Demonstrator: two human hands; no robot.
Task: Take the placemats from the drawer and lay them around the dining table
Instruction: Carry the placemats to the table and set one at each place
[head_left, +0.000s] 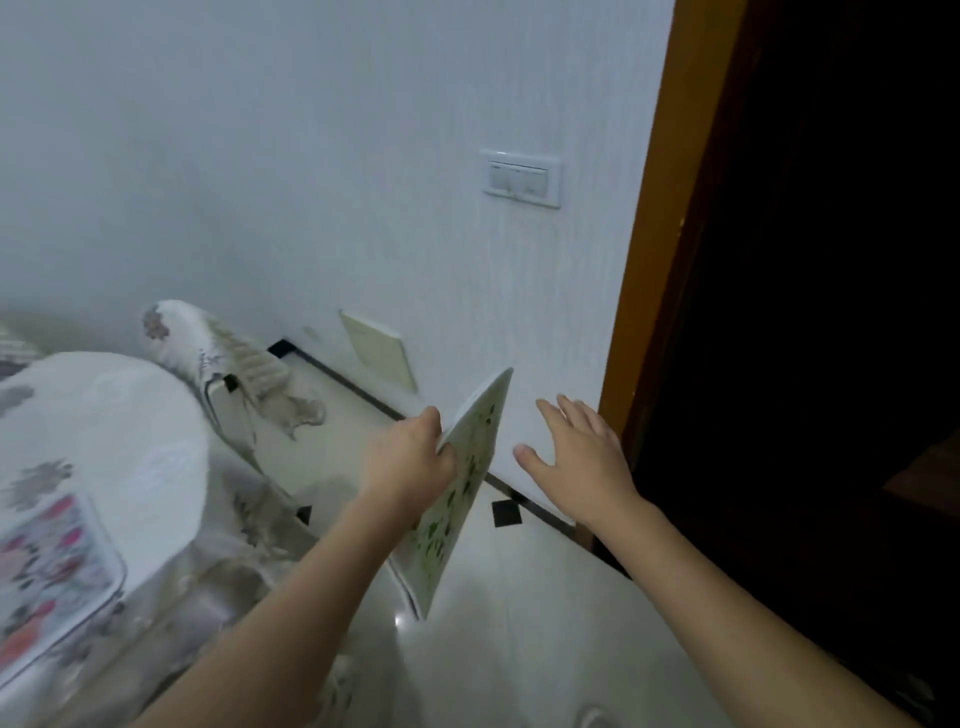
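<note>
Forearms, two and bare, are stretched forward from the lower edge of the view over a glossy pale tiled floor (519, 597). No writing or brand can be read anywhere. A stack of placemats (460, 491) is gripped by the left hand (410, 457), fingers curled over one long edge with the thumb on top; the stack hangs nearly on edge above the floor, thin, stiff and rectangular, with a white face printed in green leaves. How many mats are in the stack cannot be told. The right hand (576, 457) is held just to the right of the placemats, fingers spread and straight, holding nothing.

To the left of the placemats, one rounded table (104, 415) is covered with a white embossed cloth. One further placemat (47, 577), rectangular with rounded corners and a pink and red floral print, is laid on the table near its close edge; it is blurred. Beyond the table, one chair (223, 364) is draped in a pale floral cover with a fringe.

Behind the placemats stands a white textured wall (311, 182). One cream plate (379, 348) is set low on it and one white double switch (521, 177) higher up. Right of the placemats, an orange-brown wooden door frame (670, 234) borders a dark opening.
</note>
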